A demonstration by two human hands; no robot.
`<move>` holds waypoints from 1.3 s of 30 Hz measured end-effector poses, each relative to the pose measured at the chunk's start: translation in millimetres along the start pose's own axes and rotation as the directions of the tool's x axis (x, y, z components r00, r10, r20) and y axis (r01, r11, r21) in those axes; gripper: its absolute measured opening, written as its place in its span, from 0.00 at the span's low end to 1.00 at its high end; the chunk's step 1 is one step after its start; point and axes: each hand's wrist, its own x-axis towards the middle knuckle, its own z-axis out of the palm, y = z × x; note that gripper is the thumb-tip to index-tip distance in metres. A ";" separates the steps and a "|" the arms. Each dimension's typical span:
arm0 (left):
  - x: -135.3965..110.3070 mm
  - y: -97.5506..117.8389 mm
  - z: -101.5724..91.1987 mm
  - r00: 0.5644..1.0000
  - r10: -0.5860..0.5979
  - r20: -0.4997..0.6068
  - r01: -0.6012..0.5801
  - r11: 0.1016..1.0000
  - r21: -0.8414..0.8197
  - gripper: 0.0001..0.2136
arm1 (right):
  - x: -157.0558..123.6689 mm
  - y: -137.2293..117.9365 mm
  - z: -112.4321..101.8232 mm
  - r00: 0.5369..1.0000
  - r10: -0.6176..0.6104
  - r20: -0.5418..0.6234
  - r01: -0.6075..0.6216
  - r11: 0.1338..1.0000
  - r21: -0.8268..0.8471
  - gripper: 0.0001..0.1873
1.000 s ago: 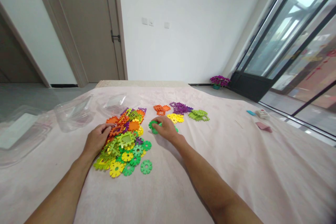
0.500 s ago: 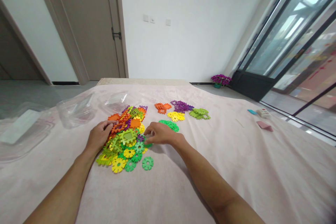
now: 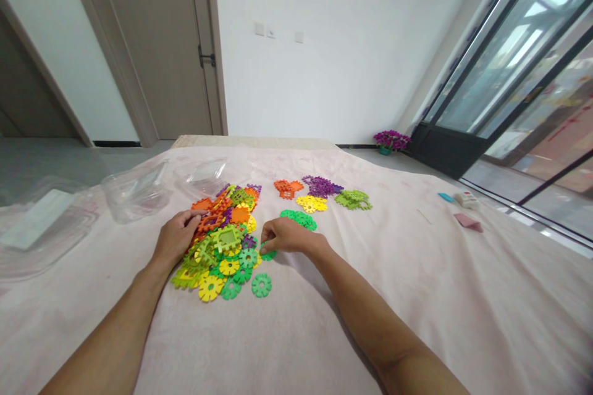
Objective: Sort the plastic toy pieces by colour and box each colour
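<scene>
A mixed pile of notched plastic building pieces (image 3: 227, 239) in orange, lime, yellow, green and purple lies on the cloth between my hands. My left hand (image 3: 178, 236) rests against the pile's left side, fingers stretched over the orange pieces and holding none. At the right edge of the pile, my right hand (image 3: 285, 236) pinches a green notched disc (image 3: 268, 255), partly hidden under the fingers. Another green disc (image 3: 262, 285) lies flat by itself just below. Right behind my right hand is a small heap of green discs (image 3: 300, 219).
Farther back lie single-colour heaps: orange (image 3: 287, 189), purple (image 3: 319, 186), yellow (image 3: 312, 203) and lime (image 3: 353, 199). Clear plastic containers (image 3: 136, 191) stand at the left. A blue item (image 3: 446, 197), a white box (image 3: 466, 199) and a pink cloth (image 3: 468, 222) lie at the right.
My right hand has shifted slightly right, away from the pile, with the green disc drawn out at its edge. The left hand stays in place on the pile.
</scene>
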 end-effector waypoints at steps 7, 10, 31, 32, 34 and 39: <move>-1.2 2.3 -1.0 1.000 0.010 0.004 -0.010 1.000 0.004 0.20 | -14.3 19.0 -42.1 0.964 0.140 -0.227 -0.161 0.984 -0.077 0.03; -0.7 3.2 -0.9 1.000 0.011 0.008 -0.011 1.000 0.007 0.20 | -21.3 23.8 -58.6 0.887 0.176 -0.426 -0.279 0.941 -0.192 0.06; -1.0 2.6 0.3 1.000 0.015 -0.012 -0.015 1.000 -0.023 0.19 | -20.5 -55.6 25.1 0.973 -0.226 0.035 0.221 0.888 -0.403 0.30; -0.7 1.7 0.6 1.000 0.016 -0.010 -0.017 1.000 -0.024 0.19 | -21.5 -57.0 23.0 0.971 -0.234 0.054 0.236 0.883 -0.406 0.26; -0.1 0.4 1.1 1.000 0.019 -0.006 -0.019 1.000 -0.025 0.19 | -23.0 -59.2 19.4 0.963 -0.255 0.082 0.266 0.872 -0.412 0.17; -0.8 1.4 0.8 1.000 0.027 -0.014 -0.027 0.999 -0.027 0.19 | -21.3 -58.0 13.2 0.965 -0.253 0.075 0.259 0.858 -0.443 0.08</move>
